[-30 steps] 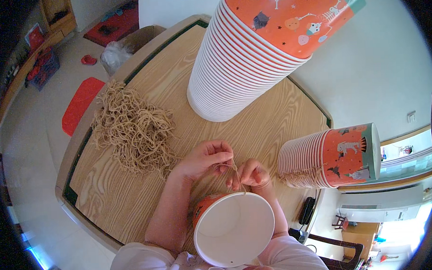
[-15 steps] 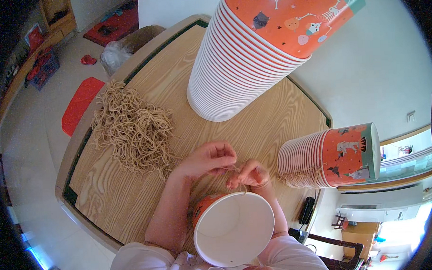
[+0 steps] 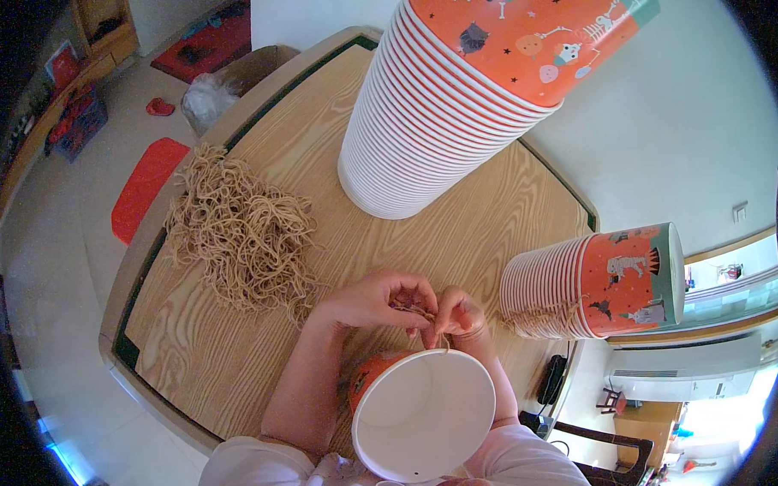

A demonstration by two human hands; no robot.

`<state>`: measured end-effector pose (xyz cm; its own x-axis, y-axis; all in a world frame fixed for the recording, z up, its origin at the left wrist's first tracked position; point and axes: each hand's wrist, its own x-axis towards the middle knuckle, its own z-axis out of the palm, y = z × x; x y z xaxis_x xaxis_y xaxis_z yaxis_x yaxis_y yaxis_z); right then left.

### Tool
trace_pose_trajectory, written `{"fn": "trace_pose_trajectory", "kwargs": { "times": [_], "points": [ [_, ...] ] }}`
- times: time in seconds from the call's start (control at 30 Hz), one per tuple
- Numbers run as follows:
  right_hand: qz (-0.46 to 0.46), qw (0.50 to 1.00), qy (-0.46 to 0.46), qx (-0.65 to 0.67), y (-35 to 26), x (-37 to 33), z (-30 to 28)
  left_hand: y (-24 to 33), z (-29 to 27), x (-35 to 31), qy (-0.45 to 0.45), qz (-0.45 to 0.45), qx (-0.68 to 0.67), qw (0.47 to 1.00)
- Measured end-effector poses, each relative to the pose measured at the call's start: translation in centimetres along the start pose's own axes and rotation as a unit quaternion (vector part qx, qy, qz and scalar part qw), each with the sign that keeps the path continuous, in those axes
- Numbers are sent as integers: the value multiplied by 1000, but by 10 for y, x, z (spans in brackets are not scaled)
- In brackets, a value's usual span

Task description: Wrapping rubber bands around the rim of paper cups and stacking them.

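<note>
A paper bucket, white inside and orange printed outside, rests tilted against my body with its mouth facing up. At its far rim a thin tan cord runs up from the edge into my fingers. My left hand pinches the cord, its fingers curled over a short bunch of it. Close beside it, my right hand grips the cord between thumb and forefinger, just above the rim. A tangled heap of tan cords lies on the table left of my hands.
A tall stack of nested paper buckets stands at the far side of the wooden table. A shorter stack lies to the right, with cords along its near side. A red stool stands beyond the left edge.
My left hand has moved slightly right, closing in on my right hand, with its fingers more curled around the cord. The bucket has shifted very little.
</note>
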<state>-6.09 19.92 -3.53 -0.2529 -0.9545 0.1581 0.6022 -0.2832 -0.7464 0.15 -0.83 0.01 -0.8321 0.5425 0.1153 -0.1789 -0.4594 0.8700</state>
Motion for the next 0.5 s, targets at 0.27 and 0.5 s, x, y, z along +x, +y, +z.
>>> {"fn": "trace_pose_trajectory", "kwargs": {
  "times": [0.27,0.5],
  "points": [
    [-15,997,-43,58,3,2,-5,-8,-4,0,0,2,-33,999],
    [-1,1000,17,-4,-1,2,1,-1,0,0,11,8,21,1000]
  ]
}}
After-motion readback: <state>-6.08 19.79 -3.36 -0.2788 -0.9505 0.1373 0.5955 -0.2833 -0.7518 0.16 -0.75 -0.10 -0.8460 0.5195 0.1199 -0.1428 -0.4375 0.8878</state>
